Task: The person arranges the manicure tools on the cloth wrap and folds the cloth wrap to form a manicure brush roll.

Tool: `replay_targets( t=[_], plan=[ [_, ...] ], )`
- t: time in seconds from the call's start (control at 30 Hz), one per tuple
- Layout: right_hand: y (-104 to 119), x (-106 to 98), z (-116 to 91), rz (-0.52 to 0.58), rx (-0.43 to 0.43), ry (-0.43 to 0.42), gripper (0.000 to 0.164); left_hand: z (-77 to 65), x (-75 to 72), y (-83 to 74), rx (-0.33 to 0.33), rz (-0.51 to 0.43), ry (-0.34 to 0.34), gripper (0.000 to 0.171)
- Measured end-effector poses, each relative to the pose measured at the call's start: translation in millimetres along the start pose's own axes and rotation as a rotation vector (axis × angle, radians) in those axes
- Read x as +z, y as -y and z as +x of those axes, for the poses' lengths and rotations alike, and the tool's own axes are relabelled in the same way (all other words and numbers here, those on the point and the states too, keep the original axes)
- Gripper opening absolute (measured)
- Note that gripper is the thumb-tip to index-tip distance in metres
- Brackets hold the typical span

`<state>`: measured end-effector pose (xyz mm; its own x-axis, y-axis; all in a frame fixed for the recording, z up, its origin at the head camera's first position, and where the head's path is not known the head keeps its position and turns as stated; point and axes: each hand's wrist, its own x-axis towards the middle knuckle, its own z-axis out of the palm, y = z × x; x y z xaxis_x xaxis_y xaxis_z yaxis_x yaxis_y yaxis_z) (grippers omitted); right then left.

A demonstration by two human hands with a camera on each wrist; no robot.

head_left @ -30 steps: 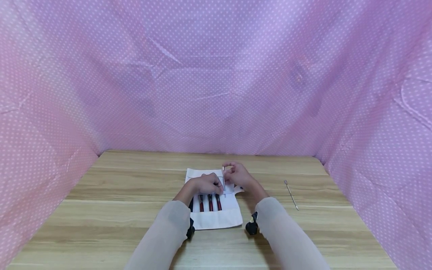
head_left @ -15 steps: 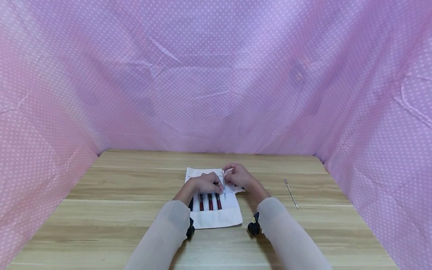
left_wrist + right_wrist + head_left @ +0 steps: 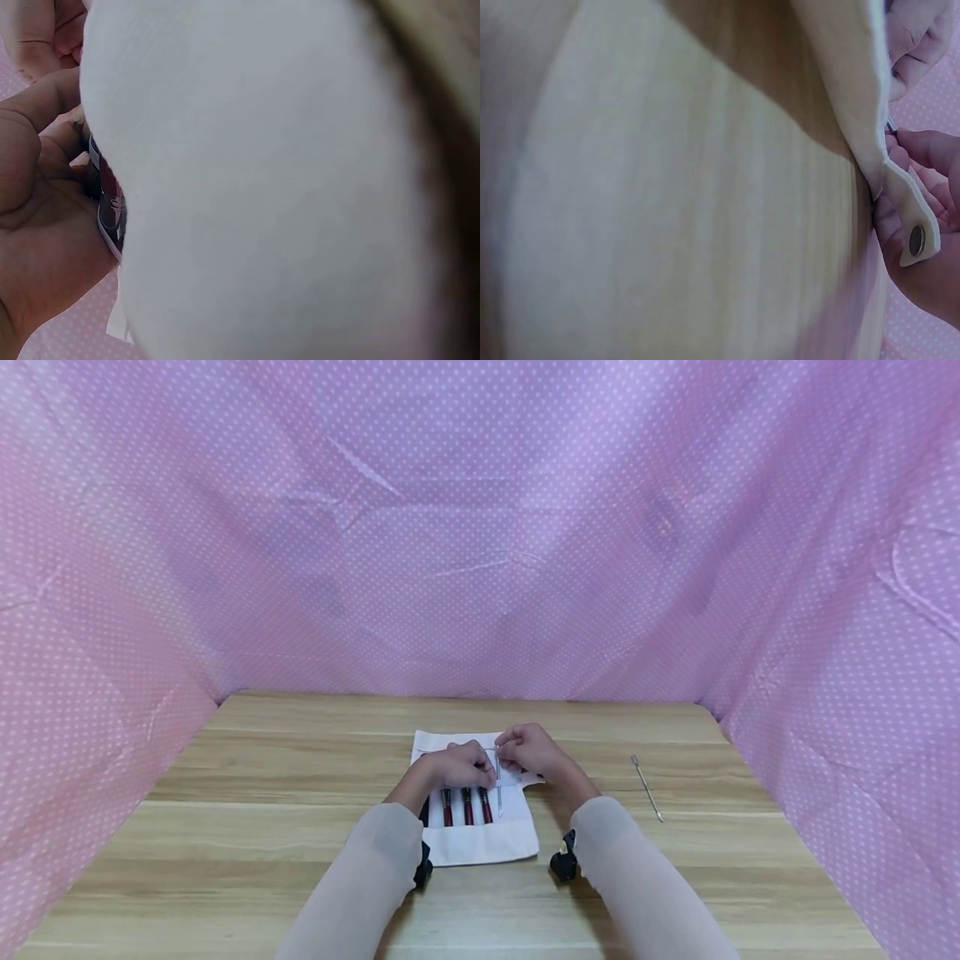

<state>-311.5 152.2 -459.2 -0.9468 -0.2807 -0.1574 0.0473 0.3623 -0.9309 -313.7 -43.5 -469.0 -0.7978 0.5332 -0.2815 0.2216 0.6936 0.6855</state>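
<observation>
A white fabric brush pouch (image 3: 483, 845) lies unfolded on the table. Several dark red-handled brushes (image 3: 468, 810) stand side by side in it. My left hand (image 3: 459, 767) lies over the upper part of the pouch, finger and thumb pinching the fabric band's edge, hiding the brush tops. With its fingertips my right hand (image 3: 532, 752) pinches the top of a slim metal stick tool (image 3: 499, 802), which runs under the band, right of the brushes. In the right wrist view a fabric tab with a metal snap (image 3: 917, 240) hangs beside the right hand.
A second slim metal tool (image 3: 647, 789), with one flattened end, lies on the wooden table (image 3: 225, 810) to the right. Pink dotted cloth (image 3: 480, 568) hangs behind the table and at both sides.
The metal stick tool has slid toward me under the band, its lower end now further down the pouch. My right hand's fingers have come lower with it; the left hand stays put.
</observation>
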Motion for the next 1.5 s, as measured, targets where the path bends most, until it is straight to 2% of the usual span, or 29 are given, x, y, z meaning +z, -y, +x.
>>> replay_targets(
  t=[0.3,0.57,0.8,1.03,1.2,1.37,1.5],
  plan=[
    [-2,-1,4,-0.057,-0.014,0.023,0.012,-13.0,-6.4,-12.0,0.018,-0.006,0.009,0.009],
    [1,-3,-1,-0.115,-0.018,0.05,0.016,-5.1,-3.1,-5.4,-0.008,-0.001,0.005,0.01],
    [3,-8,-5,-0.136,-0.025,0.114,0.015,-3.7,-4.0,-4.7,0.013,-0.002,0.004,0.011],
    [6,-11,-7,-0.246,-0.042,0.169,0.018,-2.7,-2.7,-4.7,-0.01,0.0,0.004,0.01],
    [5,-15,-9,-0.248,-0.053,0.125,0.018,-3.9,-4.0,-5.9,-0.008,-0.003,0.018,0.009],
    [7,-28,-17,-0.255,-0.05,0.088,0.019,-1.2,-3.3,-4.5,-0.014,0.005,0.021,0.011],
    [5,-45,-26,-0.279,-0.107,0.047,0.017,-4.2,-3.2,-8.5,-0.025,-0.014,0.021,0.011]
  ],
)
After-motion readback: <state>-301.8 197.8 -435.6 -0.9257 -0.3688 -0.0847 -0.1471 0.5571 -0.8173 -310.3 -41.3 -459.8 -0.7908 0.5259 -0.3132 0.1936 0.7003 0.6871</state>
